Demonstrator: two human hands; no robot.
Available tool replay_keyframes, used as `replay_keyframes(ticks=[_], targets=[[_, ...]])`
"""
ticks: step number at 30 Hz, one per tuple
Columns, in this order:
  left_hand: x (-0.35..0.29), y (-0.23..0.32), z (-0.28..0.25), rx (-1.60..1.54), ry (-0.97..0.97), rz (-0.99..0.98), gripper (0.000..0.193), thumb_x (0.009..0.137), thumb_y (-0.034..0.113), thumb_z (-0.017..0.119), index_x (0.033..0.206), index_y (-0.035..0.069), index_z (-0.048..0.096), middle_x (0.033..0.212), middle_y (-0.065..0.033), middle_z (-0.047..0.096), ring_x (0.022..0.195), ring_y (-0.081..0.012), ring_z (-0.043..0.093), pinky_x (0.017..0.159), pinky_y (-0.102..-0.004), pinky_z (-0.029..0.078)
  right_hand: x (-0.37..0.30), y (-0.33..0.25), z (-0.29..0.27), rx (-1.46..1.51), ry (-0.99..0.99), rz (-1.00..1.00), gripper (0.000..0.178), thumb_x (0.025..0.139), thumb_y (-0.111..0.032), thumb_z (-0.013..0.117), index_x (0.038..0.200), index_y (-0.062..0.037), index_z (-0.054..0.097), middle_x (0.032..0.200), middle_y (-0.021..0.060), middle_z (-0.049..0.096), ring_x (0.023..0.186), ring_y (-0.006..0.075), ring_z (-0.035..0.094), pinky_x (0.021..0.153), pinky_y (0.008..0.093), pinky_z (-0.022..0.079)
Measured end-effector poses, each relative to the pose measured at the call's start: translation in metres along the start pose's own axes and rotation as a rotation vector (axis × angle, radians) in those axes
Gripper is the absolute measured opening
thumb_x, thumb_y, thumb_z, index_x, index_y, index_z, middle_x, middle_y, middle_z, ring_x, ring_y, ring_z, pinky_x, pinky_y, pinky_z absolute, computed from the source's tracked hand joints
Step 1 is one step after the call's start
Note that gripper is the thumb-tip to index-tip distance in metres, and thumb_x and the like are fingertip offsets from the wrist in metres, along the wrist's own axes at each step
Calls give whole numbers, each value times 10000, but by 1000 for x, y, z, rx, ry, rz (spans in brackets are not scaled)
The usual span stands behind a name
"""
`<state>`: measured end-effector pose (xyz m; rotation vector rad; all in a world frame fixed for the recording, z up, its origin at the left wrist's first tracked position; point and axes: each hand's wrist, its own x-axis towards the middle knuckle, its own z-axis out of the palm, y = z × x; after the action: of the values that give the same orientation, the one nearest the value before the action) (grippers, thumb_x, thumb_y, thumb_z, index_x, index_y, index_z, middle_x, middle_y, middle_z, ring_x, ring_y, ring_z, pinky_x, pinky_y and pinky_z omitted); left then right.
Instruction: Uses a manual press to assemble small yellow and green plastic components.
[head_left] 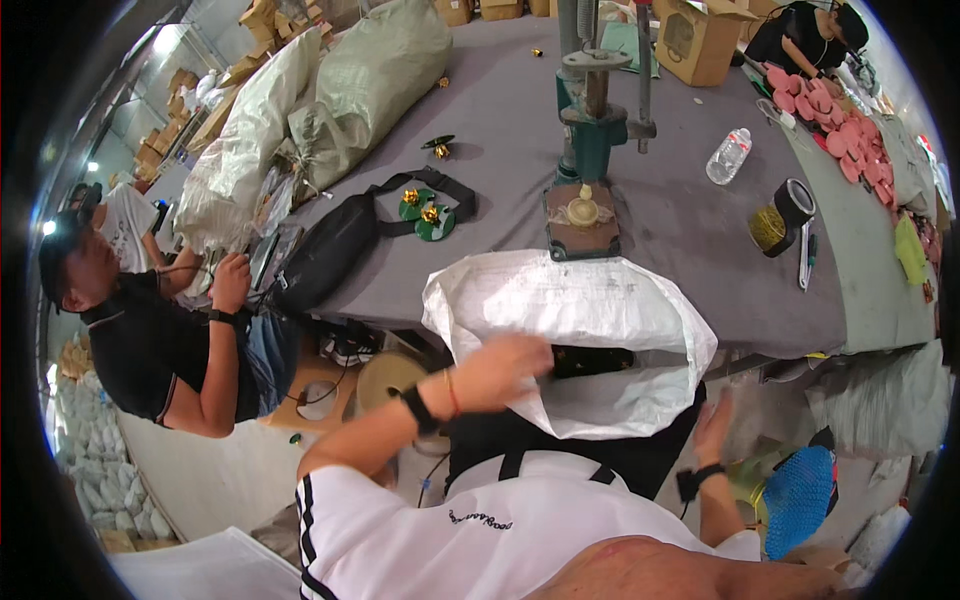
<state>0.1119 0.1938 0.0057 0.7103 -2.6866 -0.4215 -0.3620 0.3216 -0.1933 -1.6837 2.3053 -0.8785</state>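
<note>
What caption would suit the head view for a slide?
Left hand reaches into an open white woven sack at a grey worktable, right hand beside it.

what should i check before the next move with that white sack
1. Large white woven plastic sack mouth open: ok.
2. Left hand reaching into the sack mouth: ok, motion-blurred.
3. Left hand grip on something inside: cannot tell.
4. Right hand free, open beside the sack: ok.
5. Teal metal hand press base plate holds a cream round piece: not ok if it should be bare.
6. Dark contents visible in the sack: ok.
</note>
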Motion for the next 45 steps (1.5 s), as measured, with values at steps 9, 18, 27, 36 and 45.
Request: replay_keyframes(ticks=[9, 18, 27, 36, 45], targets=[[-170, 34, 99, -167, -122, -274, 419, 838, 168, 633, 1226, 47, 533, 1296, -172, 490, 1233, -330, 457, 1010, -444, 401, -105, -68, -7, 0, -401, -352, 590, 838, -269, 547, 1302, 62, 393, 1410, 259, 321, 1342, 448, 232, 1109, 558, 155], [-177, 3, 157, -283, -155, -184, 644, 817, 313, 487, 1391, 52, 355, 1427, -242, 299, 1335, -403, 281, 1104, -538, 191, -98, -56, 8, -1, -443, -607, 529, 793, -300, 483, 1166, 72, 437, 1225, 293, 413, 1190, 467, 350, 1053, 610, 205], [-178, -3, 154, -296, -150, -108, 674, 821, 415, 447, 1369, 27, 382, 1393, -276, 331, 1317, -419, 305, 1087, -559, 195, -97, -68, 2, -86, -467, -578, 533, 837, -296, 446, 1200, 93, 416, 1233, 331, 398, 1186, 490, 346, 1062, 602, 207], [-140, -24, 155, -383, -220, 127, 497, 798, 331, 537, 1161, -1, 466, 1345, -298, 379, 1257, -443, 366, 1046, -577, 247, -98, -66, 4, -15, -421, -539, 525, 851, -322, 431, 1183, 84, 445, 1225, 328, 413, 1183, 482, 358, 1052, 599, 221], [-140, -23, 154, -379, -235, 92, 524, 714, 329, 590, 1096, -24, 528, 1336, -271, 399, 1252, -428, 369, 1049, -550, 251, -99, -72, 4, -5, -385, -548, 496, 869, -327, 426, 1157, 75, 454, 1195, 312, 428, 1162, 472, 372, 1041, 602, 228]])
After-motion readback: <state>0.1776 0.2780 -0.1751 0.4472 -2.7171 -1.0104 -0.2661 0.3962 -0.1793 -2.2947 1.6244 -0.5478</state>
